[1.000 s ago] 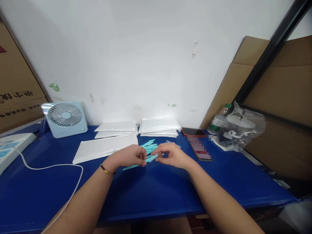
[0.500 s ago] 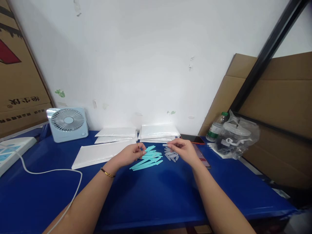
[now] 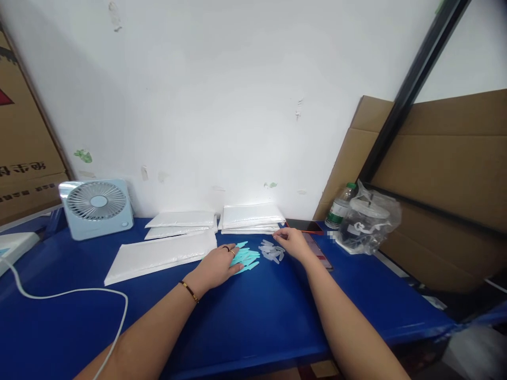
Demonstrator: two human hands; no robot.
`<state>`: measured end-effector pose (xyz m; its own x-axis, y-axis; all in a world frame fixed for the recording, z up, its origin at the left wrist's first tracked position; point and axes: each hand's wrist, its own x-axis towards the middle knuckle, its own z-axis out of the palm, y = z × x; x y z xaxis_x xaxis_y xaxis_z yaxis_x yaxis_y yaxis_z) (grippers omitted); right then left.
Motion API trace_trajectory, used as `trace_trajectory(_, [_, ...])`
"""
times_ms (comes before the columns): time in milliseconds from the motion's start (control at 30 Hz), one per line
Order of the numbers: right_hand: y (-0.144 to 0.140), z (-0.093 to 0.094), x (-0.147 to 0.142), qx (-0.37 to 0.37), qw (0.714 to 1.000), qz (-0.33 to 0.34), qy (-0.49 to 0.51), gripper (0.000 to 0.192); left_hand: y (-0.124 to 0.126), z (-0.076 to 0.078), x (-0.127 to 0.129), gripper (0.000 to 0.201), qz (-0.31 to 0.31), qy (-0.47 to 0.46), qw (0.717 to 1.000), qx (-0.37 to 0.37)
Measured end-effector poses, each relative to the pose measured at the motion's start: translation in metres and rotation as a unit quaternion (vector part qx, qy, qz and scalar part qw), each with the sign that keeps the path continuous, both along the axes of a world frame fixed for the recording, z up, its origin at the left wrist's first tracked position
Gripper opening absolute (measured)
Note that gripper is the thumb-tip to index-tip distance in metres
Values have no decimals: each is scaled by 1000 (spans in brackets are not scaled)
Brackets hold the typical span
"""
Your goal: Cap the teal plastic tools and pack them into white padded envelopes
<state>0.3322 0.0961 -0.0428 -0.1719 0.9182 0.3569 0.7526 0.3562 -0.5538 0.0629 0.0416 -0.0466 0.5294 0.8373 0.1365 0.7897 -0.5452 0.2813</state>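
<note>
1. The teal strips [image 3: 246,258] are piled on the blue tabletop [image 3: 253,311], just in front of the white envelope stacks [image 3: 252,217].
2. The left hand [image 3: 217,265] is laid flat on the teal strips, its fingers spread.
3. The clear caps [image 3: 271,252] are heaped just right of the teal strips.
4. The right hand [image 3: 292,241] is held just right of the clear caps, its fingers pinched narrow; whether a cap is held cannot be told.

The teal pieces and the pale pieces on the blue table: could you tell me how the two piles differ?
The teal pieces are long, opaque strips; the pale pieces are shorter and translucent grey-white. The left hand lies flat over the teal pieces, while the right hand touches the pale pieces only at its fingertips. Both piles lie loose on the blue table.
</note>
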Motion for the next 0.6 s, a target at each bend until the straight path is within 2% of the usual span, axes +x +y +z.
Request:
trace_trajectory(133, [12, -12, 0, 3, 999, -5, -44, 20, -7, 4, 0, 49, -58, -34, 997, -27])
trace_trajectory(200, [16, -18, -3, 3, 998, 1, -63, 20, -7, 5, 1, 44, -60, -50, 996, -42])
trace_trajectory(333, [21, -24, -9, -8, 997, 13, -80, 15, 1, 3, 0, 30, 27, -60, 997, -28])
trace_trajectory(400, [22, -26, -11, -16, 997, 8, -77, 10, 6, 0, -1, 23, 68, -58, 995, -48])
trace_trajectory(500, [23, -26, -13, -23, 998, 7, -65, 7, 11, -2, -4, 17, 95, -62, 988, -102])
trace_trajectory(600, [20, -22, -13, -29, 999, 13, -31, 11, 11, 0, -4, 13, 105, -64, 986, -111])
